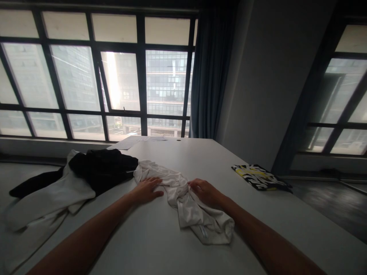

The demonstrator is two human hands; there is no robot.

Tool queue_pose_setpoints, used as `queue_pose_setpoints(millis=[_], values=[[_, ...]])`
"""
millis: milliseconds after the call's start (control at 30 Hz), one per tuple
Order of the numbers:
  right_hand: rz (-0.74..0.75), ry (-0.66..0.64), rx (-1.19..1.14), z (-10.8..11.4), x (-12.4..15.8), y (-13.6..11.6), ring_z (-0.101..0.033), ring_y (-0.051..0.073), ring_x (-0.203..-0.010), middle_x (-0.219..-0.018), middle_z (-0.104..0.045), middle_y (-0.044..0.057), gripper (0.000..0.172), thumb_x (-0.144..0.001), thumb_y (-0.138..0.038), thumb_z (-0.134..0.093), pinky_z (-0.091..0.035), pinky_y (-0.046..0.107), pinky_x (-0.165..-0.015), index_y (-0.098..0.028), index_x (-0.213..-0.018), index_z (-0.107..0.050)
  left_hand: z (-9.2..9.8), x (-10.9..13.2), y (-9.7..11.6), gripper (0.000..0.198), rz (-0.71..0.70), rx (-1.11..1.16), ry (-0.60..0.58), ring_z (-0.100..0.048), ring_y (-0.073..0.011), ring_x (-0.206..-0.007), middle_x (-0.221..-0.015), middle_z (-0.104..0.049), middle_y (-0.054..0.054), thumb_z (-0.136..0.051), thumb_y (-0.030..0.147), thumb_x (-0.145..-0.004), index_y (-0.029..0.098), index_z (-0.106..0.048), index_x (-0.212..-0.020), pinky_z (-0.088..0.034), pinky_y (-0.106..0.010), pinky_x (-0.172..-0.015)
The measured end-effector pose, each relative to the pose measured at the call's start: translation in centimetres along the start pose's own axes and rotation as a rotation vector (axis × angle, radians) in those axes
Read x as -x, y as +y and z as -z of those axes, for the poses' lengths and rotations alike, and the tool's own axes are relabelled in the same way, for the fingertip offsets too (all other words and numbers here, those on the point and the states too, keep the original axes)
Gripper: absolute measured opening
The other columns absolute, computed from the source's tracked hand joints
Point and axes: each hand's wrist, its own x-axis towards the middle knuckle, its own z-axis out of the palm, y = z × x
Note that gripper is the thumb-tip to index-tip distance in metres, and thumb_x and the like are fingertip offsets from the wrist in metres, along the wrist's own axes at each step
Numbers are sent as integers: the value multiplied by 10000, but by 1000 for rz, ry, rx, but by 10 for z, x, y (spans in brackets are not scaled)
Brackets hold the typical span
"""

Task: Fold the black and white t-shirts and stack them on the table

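A crumpled white garment [195, 212] lies twisted across the middle of the white table, a small label showing near its front end. My left hand [147, 190] rests at its left side, fingers stretched out over the fabric and thumb apart. On the other side, my right hand [205, 191] has its fingers bent together at the bunched middle of the garment, pinching the cloth. Part of the fabric runs beneath the right hand and wrist. The garment's full shape is hidden in its folds.
A heap of black clothing [104, 168] and white clothing [54, 202] hangs over the table's left edge. A folded black, white and yellow patterned garment [259, 176] lies near the right edge. Paper sheets [126, 143] are at the far end of the table [200, 152], before windows and a curtain [208, 76].
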Motion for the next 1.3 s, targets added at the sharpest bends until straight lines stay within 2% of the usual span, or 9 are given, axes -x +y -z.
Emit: queue_pose_setpoints(millis=[100,233,367,533,633,700,900,967,1300], values=[[-50,-93,8,13,3,-7,-642,230,-989,-1133,-684,136,541,-974,-545,-380,-489,353,-896,-160,-1197,-688,-6,-5,-8,664,106,-101,44,-403,-353,-1387,-1541,-415,-129,-491,585,-898,231,-456,-1459,-353,-525,-1103],[-120,-326,66,28,12,-14,-647,214,-876,-1118,-682,105,766,-679,-518,-786,-505,293,-759,-189,-1343,-595,2,-8,-23,584,312,-253,92,-408,-363,-1375,-1511,-455,-136,-486,505,-912,227,-496,-1426,-360,-541,-1069],[-175,-348,146,36,14,3,-645,178,-799,-976,-716,67,417,-742,-238,-699,-473,253,-722,-190,-1156,-706,20,-4,-44,532,448,-324,53,-516,-368,-1262,-1413,-547,-147,-467,458,-915,238,-532,-1396,-429,-510,-976],[-427,51,397,52,16,50,-651,210,-888,-975,-732,87,252,-807,-187,-596,-440,257,-735,-187,-1020,-731,40,5,-58,352,504,-310,10,-600,-329,-1136,-1199,-670,-111,-584,432,-815,242,-718,-1079,-472,-397,-897],[-554,364,451,66,19,72,-640,234,-962,-1119,-698,156,278,-858,-151,-511,-447,295,-788,-132,-1053,-707,48,11,-61,276,446,-276,134,-604,-311,-1117,-1164,-672,-89,-638,408,-734,224,-712,-925,-469,-351,-877],[-541,399,433,73,21,76,-645,224,-931,-1085,-704,159,258,-879,-186,-512,-460,305,-808,-117,-1021,-716,51,14,-64,236,392,-196,222,-640,-280,-1037,-1108,-690,-80,-622,366,-718,209,-688,-880,-473,-313,-830],[-175,-207,7,67,25,57,-646,214,-876,-958,-727,41,443,-625,-440,-779,-498,277,-767,-191,-991,-763,62,19,-75,267,314,63,270,-666,-216,-760,-779,-712,-27,-552,363,-718,181,-675,-872,-477,-262,-699],[-155,-244,61,64,25,52,-629,203,-832,-884,-720,26,353,-614,-406,-767,-476,266,-741,-188,-891,-771,67,20,-77,291,318,72,314,-671,-216,-803,-822,-727,-23,-506,316,-723,173,-696,-891,-478,-256,-742],[-509,549,89,90,23,93,-482,154,-601,-571,-539,1,347,-849,-450,-412,-370,258,-585,-195,-650,-537,84,27,-72,439,477,49,482,-669,-252,-938,-977,-747,-81,-395,265,-772,174,-700,-1075,-481,-277,-794]])
